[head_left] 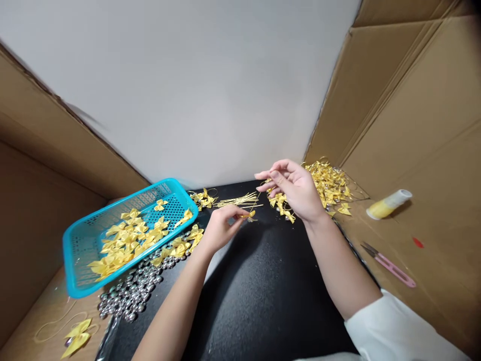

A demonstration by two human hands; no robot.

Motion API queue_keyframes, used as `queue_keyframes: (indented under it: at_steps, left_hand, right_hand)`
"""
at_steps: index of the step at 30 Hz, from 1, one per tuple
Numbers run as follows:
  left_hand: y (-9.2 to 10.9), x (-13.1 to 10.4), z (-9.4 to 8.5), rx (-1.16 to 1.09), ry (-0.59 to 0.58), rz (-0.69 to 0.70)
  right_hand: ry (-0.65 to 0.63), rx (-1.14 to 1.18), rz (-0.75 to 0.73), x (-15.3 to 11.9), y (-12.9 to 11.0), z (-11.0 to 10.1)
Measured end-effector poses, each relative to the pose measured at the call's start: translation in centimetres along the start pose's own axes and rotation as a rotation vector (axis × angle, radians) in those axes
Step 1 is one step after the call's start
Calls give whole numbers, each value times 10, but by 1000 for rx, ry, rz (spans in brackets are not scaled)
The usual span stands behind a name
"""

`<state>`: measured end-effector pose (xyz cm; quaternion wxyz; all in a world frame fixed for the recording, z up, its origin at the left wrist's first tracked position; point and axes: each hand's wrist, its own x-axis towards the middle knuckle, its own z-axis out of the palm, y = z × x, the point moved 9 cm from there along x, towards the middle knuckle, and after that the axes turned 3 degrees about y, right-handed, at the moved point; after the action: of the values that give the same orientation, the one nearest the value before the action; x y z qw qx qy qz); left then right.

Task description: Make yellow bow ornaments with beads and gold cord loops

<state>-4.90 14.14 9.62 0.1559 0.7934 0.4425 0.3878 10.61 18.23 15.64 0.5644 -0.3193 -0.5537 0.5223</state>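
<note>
I see left hand (222,228) pinching bow (251,214); right hand (297,194), two o'clock, can't tell grip. Maybe cord (256,201) step; next needs gentle pull.

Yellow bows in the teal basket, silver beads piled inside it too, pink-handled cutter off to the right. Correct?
Not quite: the silver beads lie outside the teal basket, along its near side, as the head view shows. Yellow bows in the basket and pink-handled cutter at right: both correct.
</note>
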Motion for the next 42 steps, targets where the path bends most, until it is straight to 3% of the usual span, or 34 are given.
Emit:
queue_keyframes:
  at_steps: [3, 13, 17, 24, 35, 42]
  left_hand:
    - [-10, -2, 13, -28, -50, -58]
    - [-40, -12, 43, -116, -156, -196]
    - [-49, -16, 51, -185, -183, -270]
    - [-56, -21, 61, -408, -208, -414]
    - [-39, -33, 89, -992, -315, -676]
    - [-14, -52, 108, -1184, -345, -762]
  right_hand:
    - [34, -16, -7, -3, -11, -10]
    - [218, 33, -282, -8, -49, -52]
    - [240, 64, -367, -9, -56, -57]
    - [272, 86, -381, -7, -55, -61]
    - [416, 166, -380, -2, -51, -93]
    - [641, 307, -230, 13, -12, -136]
